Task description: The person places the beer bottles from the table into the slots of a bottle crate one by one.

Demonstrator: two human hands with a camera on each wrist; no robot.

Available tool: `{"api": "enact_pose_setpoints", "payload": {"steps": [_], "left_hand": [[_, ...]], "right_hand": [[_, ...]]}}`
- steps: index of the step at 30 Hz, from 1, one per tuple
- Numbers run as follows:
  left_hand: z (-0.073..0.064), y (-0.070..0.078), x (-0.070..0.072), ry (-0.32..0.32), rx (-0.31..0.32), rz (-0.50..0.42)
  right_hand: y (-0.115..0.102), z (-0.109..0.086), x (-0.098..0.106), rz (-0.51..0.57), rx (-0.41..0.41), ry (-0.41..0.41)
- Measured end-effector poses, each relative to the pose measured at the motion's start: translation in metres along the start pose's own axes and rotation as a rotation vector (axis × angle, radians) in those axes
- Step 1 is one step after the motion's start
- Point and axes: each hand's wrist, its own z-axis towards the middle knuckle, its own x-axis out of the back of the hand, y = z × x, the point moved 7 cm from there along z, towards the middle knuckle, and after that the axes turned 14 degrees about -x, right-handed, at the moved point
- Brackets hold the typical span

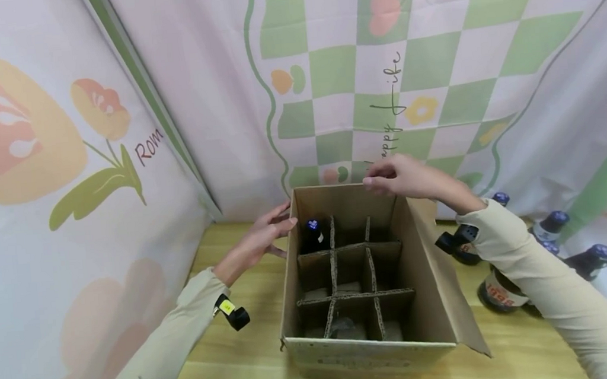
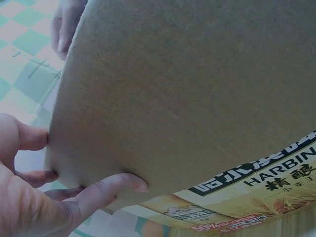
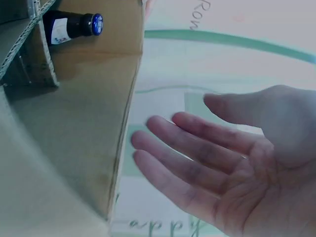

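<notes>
On my head view, the left hand rests against the far left corner of an open cardboard box, fingers extended along its outside rather than wrapped round anything. The box lies just to the right of that grip. Inside it, I see cardboard dividers making a three-by-three grid. One dark bottle with a blue cap stands in the far left compartment, just across the wall from the left hand. The right hand is over the box's far edge, released and holding nothing. Nearer to me and to the right of that hand, a group of blue-capped bottles stands on the wooden table, partly hidden by the right sleeve.

From the left wrist, I get the box's brown side right in front of the hand: one digit presses on the cardboard and others meet its edge. Printed lettering reading HARBIN runs below and to the right of that touch. Part of the right hand shows beyond the edge.

On the right wrist, the palm is open, fingers loosely spread, grasping nothing. The box wall is beside the fingertips, and the capped bottle lies farther off inside.
</notes>
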Motion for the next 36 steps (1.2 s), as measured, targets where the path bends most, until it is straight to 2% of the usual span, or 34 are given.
{"api": "enact_pose_setpoints", "payload": {"steps": [4,12,16,22,28,36], "left_hand": [[0.000,-0.001,0.001,-0.004,-0.004,-0.006],[0.000,0.002,0.002,-0.003,-0.005,-0.006],[-0.001,0.004,0.001,-0.009,-0.008,-0.002],[-0.001,0.002,0.000,-0.015,-0.004,0.001],[-0.001,0.000,0.000,-0.012,-0.005,0.002],[0.000,0.000,0.000,-0.007,-0.002,0.010]], "right_hand": [[0.016,-0.006,0.009,0.046,-0.020,0.079],[0.046,-0.014,0.018,0.062,-0.058,0.216],[0.060,-0.020,0.020,0.091,-0.048,0.259],[0.084,-0.027,0.020,0.212,-0.031,0.325],[0.107,-0.032,0.020,0.275,-0.073,0.389],[0.140,-0.038,0.016,0.279,-0.148,0.431]]}}
